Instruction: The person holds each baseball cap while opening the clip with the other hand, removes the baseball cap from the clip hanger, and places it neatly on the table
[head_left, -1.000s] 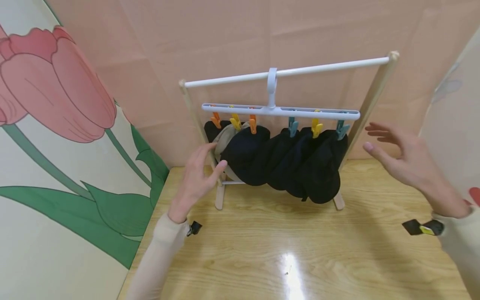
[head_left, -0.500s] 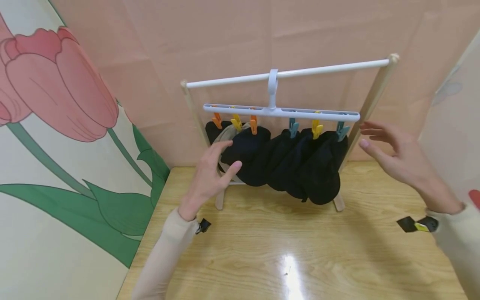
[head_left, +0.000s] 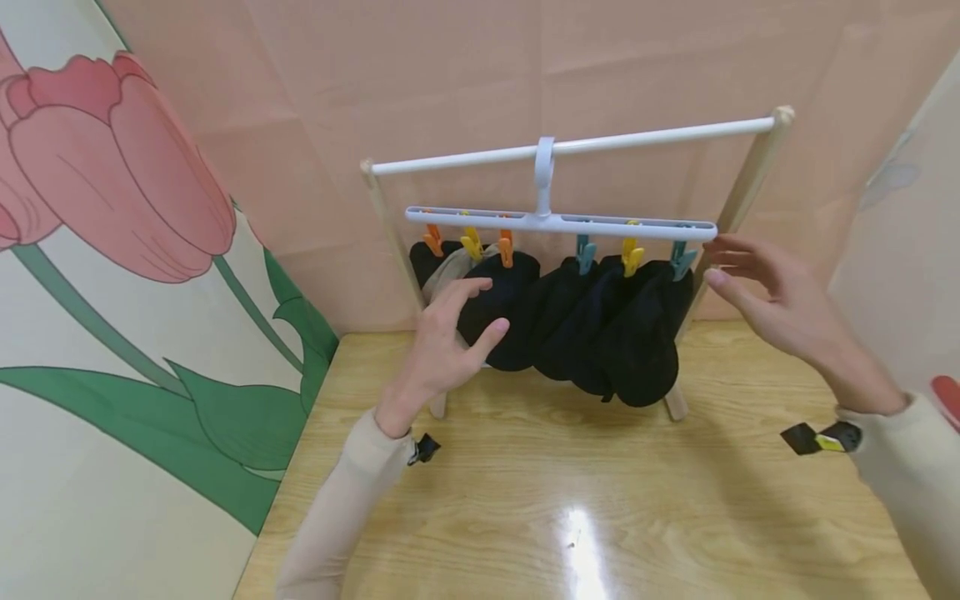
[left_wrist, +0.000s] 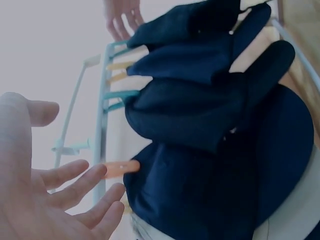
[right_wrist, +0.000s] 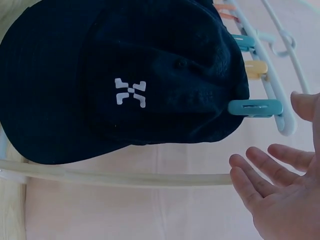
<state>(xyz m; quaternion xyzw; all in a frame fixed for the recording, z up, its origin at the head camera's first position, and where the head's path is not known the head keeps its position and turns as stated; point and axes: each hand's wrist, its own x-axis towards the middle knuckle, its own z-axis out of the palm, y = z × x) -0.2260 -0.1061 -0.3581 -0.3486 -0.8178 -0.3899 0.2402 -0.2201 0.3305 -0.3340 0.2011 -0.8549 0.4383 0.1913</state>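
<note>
Left hand [head_left: 442, 346] has shifted inward before the caps [head_left: 588, 325], right hand [head_left: 780, 304] in towards the right end of the hanger [head_left: 577, 224]; both stand wide and hold nothing. Caps, mostly dark, with beige at the left, hang overlapping from coloured clips [head_left: 632, 257] under the hanger, above the worktop [head_left: 510, 483]. Rightmost cap [right_wrist: 170, 75] bears a white emblem [right_wrist: 131, 91].

Beige cap [head_left: 450, 267] mostly hidden

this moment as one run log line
left hand: empty, in front of dark caps | right hand: empty, beside hanger | dark caps: clipped to hanger | hanger: hooked on rail
</note>
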